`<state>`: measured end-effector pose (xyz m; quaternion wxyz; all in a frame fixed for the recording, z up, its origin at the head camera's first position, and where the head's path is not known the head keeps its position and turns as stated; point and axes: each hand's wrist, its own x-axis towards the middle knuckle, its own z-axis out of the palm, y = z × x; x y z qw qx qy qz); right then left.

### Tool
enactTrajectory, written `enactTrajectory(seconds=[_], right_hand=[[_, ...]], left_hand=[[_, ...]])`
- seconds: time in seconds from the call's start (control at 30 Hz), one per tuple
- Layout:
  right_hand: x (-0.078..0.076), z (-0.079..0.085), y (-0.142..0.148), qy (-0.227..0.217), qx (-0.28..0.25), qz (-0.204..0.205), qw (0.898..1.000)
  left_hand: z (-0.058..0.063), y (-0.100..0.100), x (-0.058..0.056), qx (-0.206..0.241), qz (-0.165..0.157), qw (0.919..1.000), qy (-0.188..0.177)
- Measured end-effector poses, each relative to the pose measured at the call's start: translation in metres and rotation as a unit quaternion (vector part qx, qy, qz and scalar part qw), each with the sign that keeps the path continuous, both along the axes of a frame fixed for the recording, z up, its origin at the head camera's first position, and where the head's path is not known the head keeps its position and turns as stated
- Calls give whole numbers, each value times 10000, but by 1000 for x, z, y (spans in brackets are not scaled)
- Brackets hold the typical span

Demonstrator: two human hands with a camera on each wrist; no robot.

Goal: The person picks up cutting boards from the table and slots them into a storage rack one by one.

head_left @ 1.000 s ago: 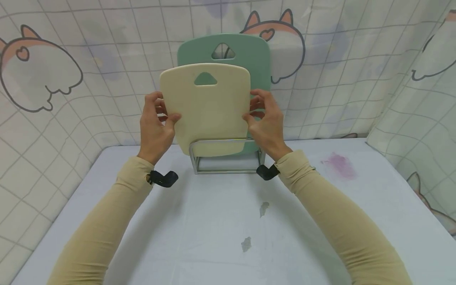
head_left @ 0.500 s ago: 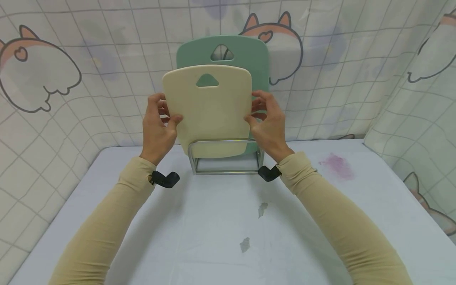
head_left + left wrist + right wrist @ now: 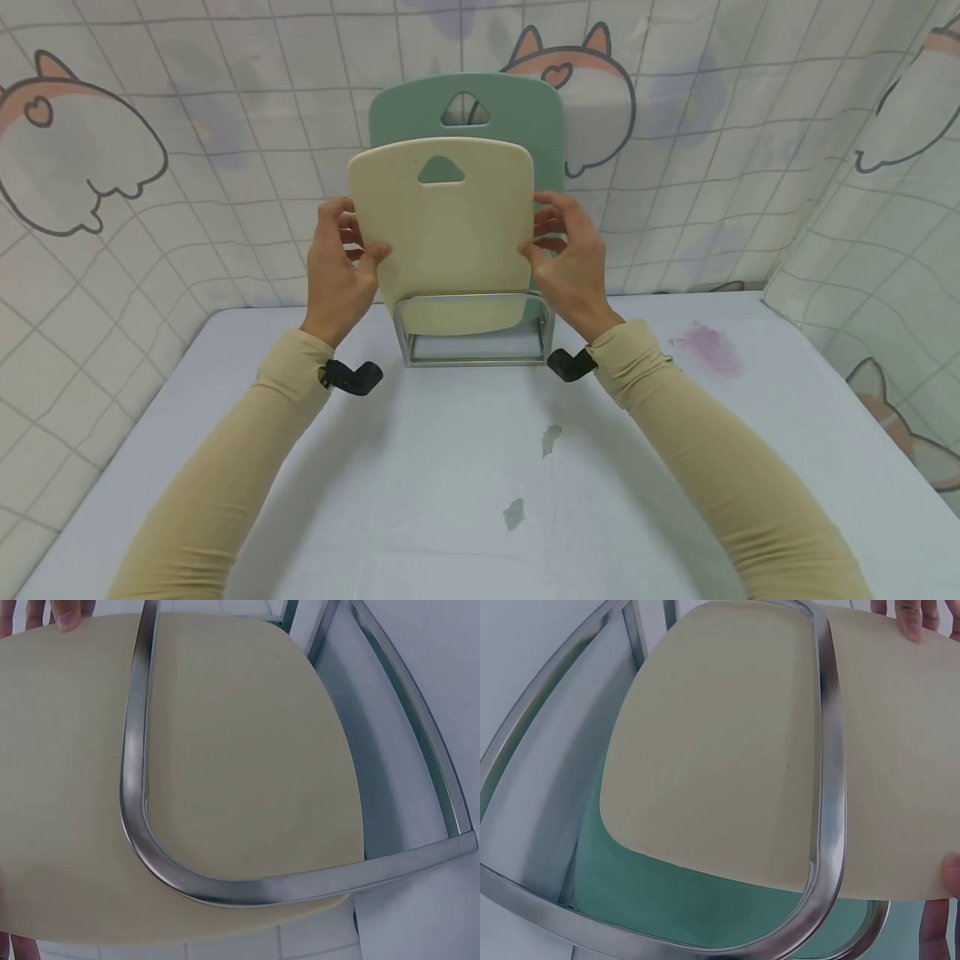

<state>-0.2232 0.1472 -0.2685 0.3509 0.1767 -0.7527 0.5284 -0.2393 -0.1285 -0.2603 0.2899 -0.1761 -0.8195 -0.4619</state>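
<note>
Both hands grip a cream cutting board [image 3: 450, 233] by its side edges. On its left edge, my left hand [image 3: 341, 268] pinches it with the thumb in front and the fingers behind. My right hand [image 3: 573, 265] does the same on the opposite edge. The board's lower part is inside a chrome wire rack [image 3: 474, 362], behind the front upper bar [image 3: 135, 742]. In the head view its rounded bottom edge shows above the rack's lower front bar. Behind it stands a larger green cutting board [image 3: 546, 125], seen below the cream board's side in the right wrist view.
The rack stands on a white-covered table [image 3: 420, 467] near the back. A patterned cloth [image 3: 262, 125] hangs behind and at the sides. Two grey marks [image 3: 514, 514] and a pink stain [image 3: 708, 348] show on the cover. Black cameras [image 3: 352, 377] sit on both wrists.
Both hands and the cream board have shifted slightly right relative to the rack, and the board sits a little lower behind the front bar. The rack and green board have stayed put.
</note>
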Motion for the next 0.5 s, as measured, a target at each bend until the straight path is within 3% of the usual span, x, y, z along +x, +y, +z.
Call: enactTrajectory(seconds=[0.5], right_hand=[[-1, -3, 5, -109, -106, 29, 9999]], left_hand=[[-3, 4, -1, -40, -44, 10000, 39]])
